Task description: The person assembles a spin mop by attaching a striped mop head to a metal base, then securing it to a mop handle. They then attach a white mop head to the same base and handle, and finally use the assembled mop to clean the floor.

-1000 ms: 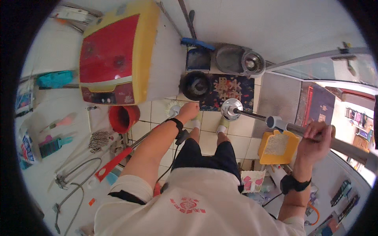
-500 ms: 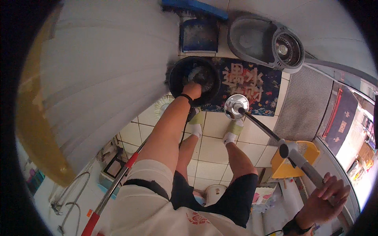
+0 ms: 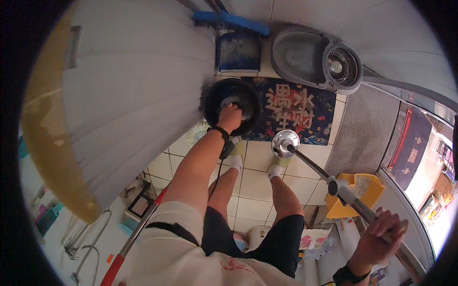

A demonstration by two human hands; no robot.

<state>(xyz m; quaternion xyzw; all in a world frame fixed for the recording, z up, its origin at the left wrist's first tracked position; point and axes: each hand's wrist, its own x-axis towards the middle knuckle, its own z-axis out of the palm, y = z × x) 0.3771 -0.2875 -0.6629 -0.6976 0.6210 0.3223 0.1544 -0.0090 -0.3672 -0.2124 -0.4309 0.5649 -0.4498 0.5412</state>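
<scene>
A round black bucket (image 3: 210,110) stands at the left end of a dark patterned mat. My left hand (image 3: 230,118) reaches over its near rim with the fingers curled closed. Whatever they hold is hidden; something pale and greyish lies inside below them. In my right hand (image 3: 383,237) is the grey handle of a spin mop (image 3: 312,165), the fingers wrapped around it. The mop slants down to its bare round metal disc (image 3: 285,142) by my right foot. A pale fringed thing (image 3: 196,133), partly hidden by my left forearm, lies on the floor beside the bucket.
Behind the patterned mat (image 3: 299,112) stands a grey spin-mop bucket (image 3: 300,52) with a wringer basket. A blue dustpan (image 3: 238,52) and blue broom (image 3: 231,23) are farther back. A yellow tray (image 3: 355,195) lies right. A red-and-silver pole (image 3: 138,233) slants along my left side.
The view has shifted slightly, so the far things sit lower. My left hand stays over the bucket, its fingers showing more. My right hand keeps hold of the mop handle.
</scene>
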